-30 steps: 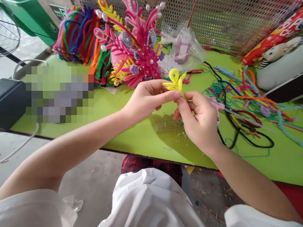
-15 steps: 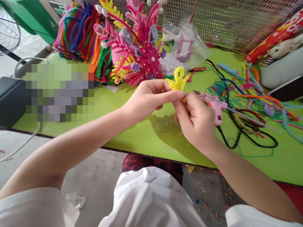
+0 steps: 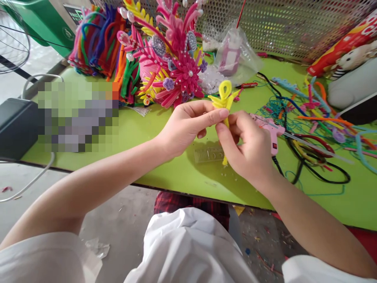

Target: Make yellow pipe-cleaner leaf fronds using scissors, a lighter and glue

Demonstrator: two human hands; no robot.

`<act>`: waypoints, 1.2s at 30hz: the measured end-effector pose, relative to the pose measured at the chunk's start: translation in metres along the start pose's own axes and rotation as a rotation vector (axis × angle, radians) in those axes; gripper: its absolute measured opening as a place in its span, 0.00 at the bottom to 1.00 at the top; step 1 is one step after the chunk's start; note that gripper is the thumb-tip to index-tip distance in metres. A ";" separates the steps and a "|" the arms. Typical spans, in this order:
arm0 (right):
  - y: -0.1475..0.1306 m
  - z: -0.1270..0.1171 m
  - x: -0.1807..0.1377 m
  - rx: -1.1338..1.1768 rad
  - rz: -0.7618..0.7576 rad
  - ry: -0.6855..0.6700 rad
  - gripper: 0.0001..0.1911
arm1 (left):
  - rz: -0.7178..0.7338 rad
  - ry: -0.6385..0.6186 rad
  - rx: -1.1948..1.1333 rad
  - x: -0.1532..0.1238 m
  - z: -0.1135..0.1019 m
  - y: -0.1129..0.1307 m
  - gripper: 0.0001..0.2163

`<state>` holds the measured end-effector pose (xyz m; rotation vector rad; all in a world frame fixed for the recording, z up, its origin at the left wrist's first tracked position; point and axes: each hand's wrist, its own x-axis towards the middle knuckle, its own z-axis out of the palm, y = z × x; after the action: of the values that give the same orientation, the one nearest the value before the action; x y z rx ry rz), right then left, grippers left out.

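A yellow pipe cleaner shape (image 3: 225, 96), with a loop on top and pointed pieces to both sides, is held upright over the table. Thumb and fingers of my left hand (image 3: 193, 122) pinch it below the loop. My right hand (image 3: 247, 139) is closed around its lower stem, just beneath the left thumb. The stem's tail shows below the right fingers, and the part inside the grip is hidden. Under the hands lies a clear ruler (image 3: 207, 154). Right behind my right hand is a pink glue gun (image 3: 273, 135), partly covered.
A pink and yellow pipe cleaner bouquet (image 3: 179, 67) stands at the back, beside bundles of coloured pipe cleaners (image 3: 94, 47). Scraps and cords (image 3: 312, 114) are tangled on the right. A plastic bag (image 3: 235, 55) sits behind; a dark box (image 3: 19, 127) is at the left edge.
More of the yellow stem now shows between and below my hands, its tail hanging under the right fingers. The side pieces look more spread. The view has shifted slightly.
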<state>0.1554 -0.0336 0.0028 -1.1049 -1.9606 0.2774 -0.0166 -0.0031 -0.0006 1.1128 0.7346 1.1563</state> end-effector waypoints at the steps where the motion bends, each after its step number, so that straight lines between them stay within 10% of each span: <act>1: 0.002 -0.004 0.003 0.011 -0.034 0.018 0.06 | 0.008 -0.004 0.021 0.000 -0.001 0.001 0.15; 8: 0.023 -0.036 0.024 -0.250 -0.457 0.071 0.17 | 0.013 -0.098 0.296 -0.001 -0.004 0.013 0.18; 25: 0.015 -0.039 0.018 -0.458 -0.456 0.161 0.06 | 0.155 -0.020 0.255 -0.002 0.003 0.010 0.14; 28: 0.014 -0.027 0.014 -0.213 -0.291 0.233 0.08 | 0.150 -0.005 0.205 -0.002 0.003 0.008 0.15; 32: 0.009 -0.012 0.012 0.441 0.175 -0.075 0.12 | 0.151 0.016 0.131 0.000 0.002 0.005 0.16; 36: 0.005 -0.009 0.012 0.617 0.291 -0.158 0.12 | 0.119 0.084 0.154 0.004 -0.002 0.007 0.24</act>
<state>0.1622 -0.0232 0.0127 -0.9623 -1.6583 1.0742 -0.0196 0.0015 0.0053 1.2567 0.8429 1.2697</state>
